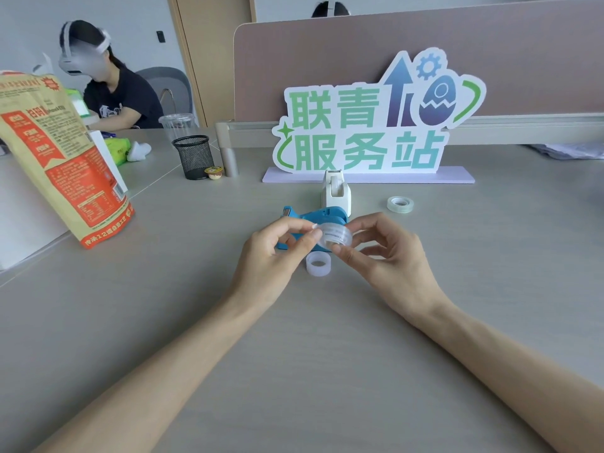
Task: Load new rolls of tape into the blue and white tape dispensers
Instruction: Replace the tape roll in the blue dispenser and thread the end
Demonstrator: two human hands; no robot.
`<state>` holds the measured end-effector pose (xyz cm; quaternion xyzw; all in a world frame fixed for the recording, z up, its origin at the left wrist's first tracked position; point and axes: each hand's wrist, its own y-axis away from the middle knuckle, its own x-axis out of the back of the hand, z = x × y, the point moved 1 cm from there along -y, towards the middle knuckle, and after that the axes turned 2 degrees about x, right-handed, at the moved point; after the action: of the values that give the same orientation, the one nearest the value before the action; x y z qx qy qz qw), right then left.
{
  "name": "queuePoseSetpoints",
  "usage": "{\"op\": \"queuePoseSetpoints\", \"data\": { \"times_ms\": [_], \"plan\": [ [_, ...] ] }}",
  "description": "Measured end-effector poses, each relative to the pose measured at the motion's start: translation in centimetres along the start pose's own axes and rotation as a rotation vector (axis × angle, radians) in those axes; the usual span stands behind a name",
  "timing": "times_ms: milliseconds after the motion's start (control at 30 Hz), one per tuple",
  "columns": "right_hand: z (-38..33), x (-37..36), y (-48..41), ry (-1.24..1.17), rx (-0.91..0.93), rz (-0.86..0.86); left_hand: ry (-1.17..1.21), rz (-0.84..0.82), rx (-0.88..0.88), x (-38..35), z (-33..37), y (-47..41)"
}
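Clear tape roll (336, 237) is being held up by both hands, just in front of the blue dispenser (315, 220). Left hand (277, 253) is pinching its edge w/ fingertips; right hand (385, 256) is being wrapped round the other side. White dispenser (336, 192) is standing just behind, on the table (294, 354). Sticky end could get stuck to fingers or torn if it's being picked too hard. Counted: 2 dispensers, 2 tape rolls incl. spare roll (400, 204), 1 white ring (318, 263).

Two bare forearms are seen, uncovered from the lower frame edge to the wrists. No sleeve, watch or ring is worn on the slender-fingered left hand (268, 256) or right hand (389, 256); short, unpainted nails are shown.
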<state>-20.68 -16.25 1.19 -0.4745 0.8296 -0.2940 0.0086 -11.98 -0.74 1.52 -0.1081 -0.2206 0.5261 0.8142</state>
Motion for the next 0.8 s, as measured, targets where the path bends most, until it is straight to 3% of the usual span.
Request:
{"op": "queuePoseSetpoints", "data": {
  "times_ms": [200,433,633,800],
  "plan": [
    [0.4,-0.4,0.2,0.196,0.208,0.012,-0.037,0.0,0.054,0.3,-0.5,-0.5],
    [0.8,-0.7,-1.4,0.266,0.28,0.02,-0.04,0.039,0.055,0.0,-0.5,-2.0],
    [-0.5,-1.5,-4.5,0.121,0.182,0.065,-0.011,0.121,0.003,-0.2,-0.6,-5.6],
    [1.1,-1.8,-6.5,0.115,0.097,0.033,-0.223,0.241,-0.127,-0.9,-2.8,-6.1]
  ]
}}
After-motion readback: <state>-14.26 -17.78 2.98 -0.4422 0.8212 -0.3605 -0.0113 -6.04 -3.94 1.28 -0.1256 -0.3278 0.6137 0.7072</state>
